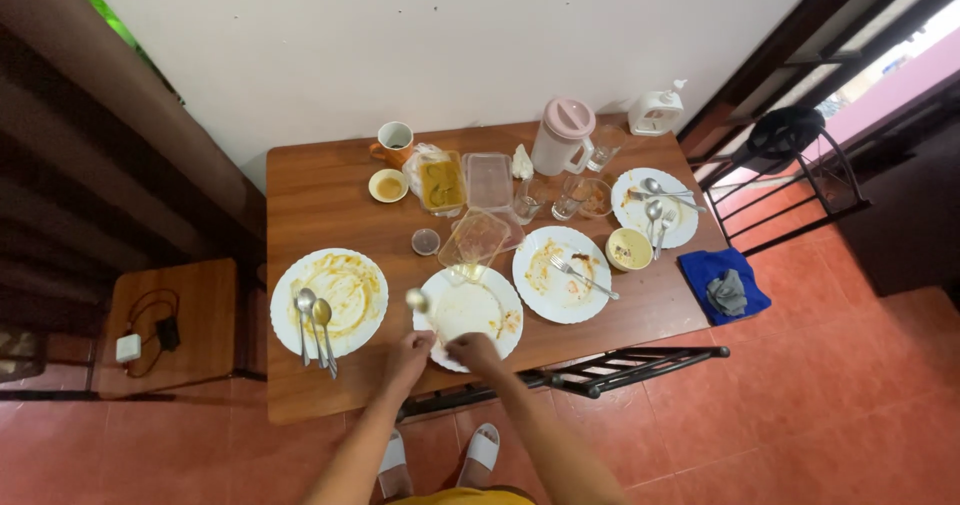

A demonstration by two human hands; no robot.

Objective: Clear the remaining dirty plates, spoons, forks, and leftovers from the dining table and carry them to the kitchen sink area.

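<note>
Left hand [408, 350] closed on a spoon [418, 302], handle pinched, bowl raised over the left rim of the near white plate [480, 305]. Right hand [472, 346] on that plate's near edge, fingers curled down onto the rim; whether it truly grips the rim is too small to tell. Plate sits at the near edge of the wooden table [330, 190], smeared with orange sauce.

Left of that plate: a bigger dirty plate [345, 275] with two spoons [313, 317] lying on it. Right of it: another plate [545, 280] with a fork [582, 277], then a small yellow bowl [629, 249]. Just behind it: clear plastic containers [477, 237] and a small round lid [426, 241]. Further back: orange mug [393, 143], small sauce dish [388, 186], pink pitcher [560, 137], drinking glasses [570, 200]. Back right: plate with several spoons [638, 220]. Blue cloth [705, 270] with a grey rag on a seat off the table's right end. White sandals [482, 448] on the red tile floor below.
</note>
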